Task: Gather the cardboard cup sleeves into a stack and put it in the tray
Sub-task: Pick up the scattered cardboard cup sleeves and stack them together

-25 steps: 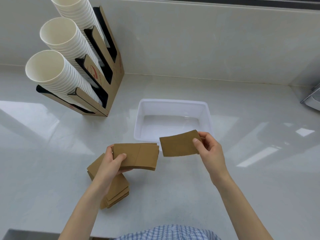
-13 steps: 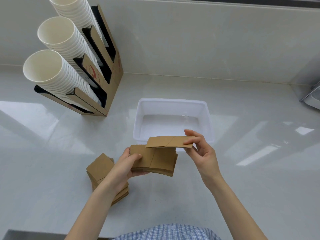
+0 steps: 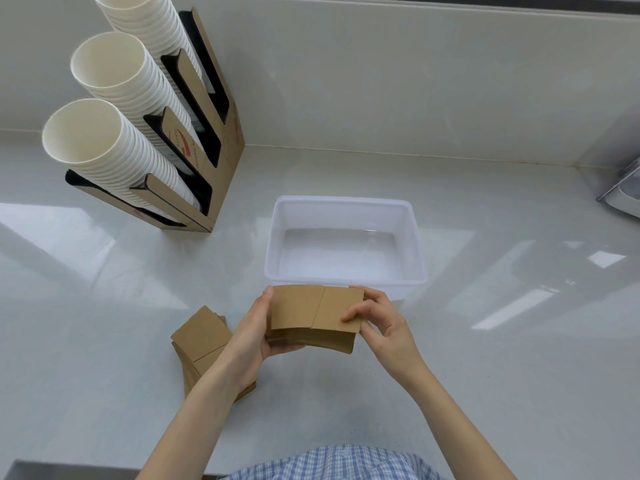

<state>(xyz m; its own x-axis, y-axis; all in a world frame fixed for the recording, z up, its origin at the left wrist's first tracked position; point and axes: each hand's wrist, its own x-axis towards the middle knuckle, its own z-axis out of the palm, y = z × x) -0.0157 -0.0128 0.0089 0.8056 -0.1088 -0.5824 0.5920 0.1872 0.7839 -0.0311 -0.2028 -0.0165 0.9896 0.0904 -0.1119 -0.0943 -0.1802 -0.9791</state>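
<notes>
**Sleeve stack held in both hands, just short of the tray**

White glossy counter [image 3: 485, 358] fills most of the frame, w/ a pale wall behind it across the top. Upper left: cardboard cup dispenser [image 3: 221, 140], three slanted columns of white paper cups [image 3: 114, 147] nested in it, open mouths facing the camera. Centre of frame: translucent white plastic tray [image 3: 414, 244], rectangular, nothing inside it, sitting flat on the counter.

Just below the tray's near rim, the person holds a stack of brown cardboard cup sleeves [image 3: 311, 313] above the counter, flat face up, edges roughly lined up; the top sleeve's seam runs down the middle. Left hand [image 3: 249, 334] is wrapped round the stack's left end, thumb along the top edge, fingers under — closed on it. Right hand [image 3: 384, 327] is at the right end, fingertips pressing down on the top sleeve, thumb behind the edge; also in contact w/ the stack, lighter pinch.

Lower left of centre: a second pile of loose sleeves [image 3: 201, 337] lies on the counter, fanned a bit, partly hidden by the left forearm. Far right edge: corner of some grey appliance [image 3: 627, 192], can't tell what. Bottom centre: blue-checked shirt [image 3: 332, 462].
</notes>
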